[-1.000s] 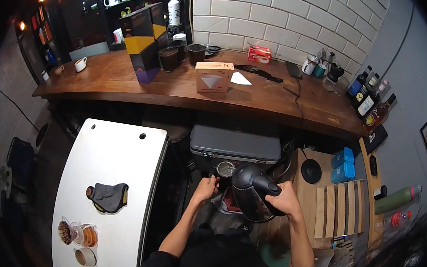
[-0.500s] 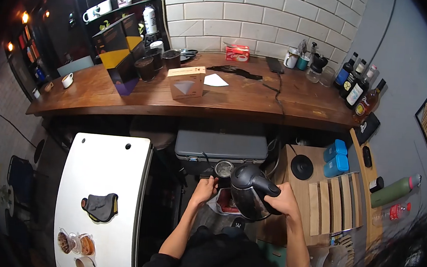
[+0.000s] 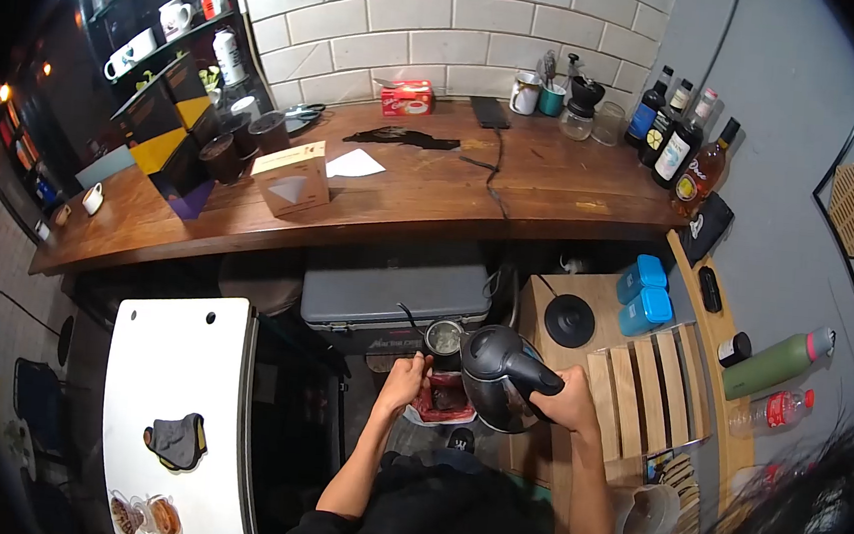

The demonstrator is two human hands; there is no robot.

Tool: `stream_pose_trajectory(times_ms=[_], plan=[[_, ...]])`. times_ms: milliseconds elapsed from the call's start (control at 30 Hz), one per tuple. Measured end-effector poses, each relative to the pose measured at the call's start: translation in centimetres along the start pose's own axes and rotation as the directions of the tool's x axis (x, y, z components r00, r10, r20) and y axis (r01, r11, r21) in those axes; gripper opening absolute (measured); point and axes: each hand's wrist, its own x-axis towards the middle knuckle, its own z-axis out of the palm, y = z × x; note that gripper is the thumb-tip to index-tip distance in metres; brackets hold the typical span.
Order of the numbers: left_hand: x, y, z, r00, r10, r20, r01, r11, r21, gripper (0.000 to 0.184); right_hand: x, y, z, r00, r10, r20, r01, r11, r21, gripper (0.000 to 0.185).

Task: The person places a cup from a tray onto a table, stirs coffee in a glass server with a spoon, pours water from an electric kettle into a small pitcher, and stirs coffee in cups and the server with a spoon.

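My right hand [image 3: 567, 401] is closed round the handle of a black electric kettle [image 3: 493, 393], which it holds up in front of my body. The kettle leans left, its lid end close to the rim of a small open metal pot [image 3: 444, 338]. A thin dark curved piece like a gooseneck spout [image 3: 407, 315] juts from the pot's left side. My left hand [image 3: 406, 378] has its fingers closed at the pot's near side; the handle is hidden. Something pale and shiny shows inside the pot. I cannot make out a stream between the two vessels.
Below my hands stands a red-lined bin [image 3: 442, 399]. A grey cooler box [image 3: 395, 285] sits under the wooden counter [image 3: 433, 192]. To the right, the black kettle base [image 3: 569, 321] and a slatted wooden rack [image 3: 643, 394] rest on a wooden surface. A white table [image 3: 178, 368] stands left.
The camera's view has turned, so the counter and table appear further left. Both hands still hold the kettle and pot close together, with little visible shift between them.
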Motion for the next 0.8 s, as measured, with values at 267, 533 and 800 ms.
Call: stream_pose_trajectory(times_ms=[267, 533, 800], plan=[[1.7, 0.4, 4.3, 0.998, 0.030, 0.052, -0.031, 0.999, 0.023, 0.053, -0.6, 2.6, -3.7, 0.980, -0.044, -0.192, 0.057, 0.997, 0.059, 0.012], [1.6, 1.5, 6.9, 0.995, -0.027, 0.099, 0.031, 0.999, -0.040, 0.052, 0.6, 5.5, -6.9, 0.867, 0.041, -0.496, 0.091, 0.967, 0.238, 0.012], [1.5, 0.4, 7.4, 0.997, -0.038, 0.069, 0.040, 0.999, -0.036, 0.054, 6.1, 9.4, -8.0, 0.691, -0.089, -0.718, 0.128, 0.992, -0.001, 0.019]])
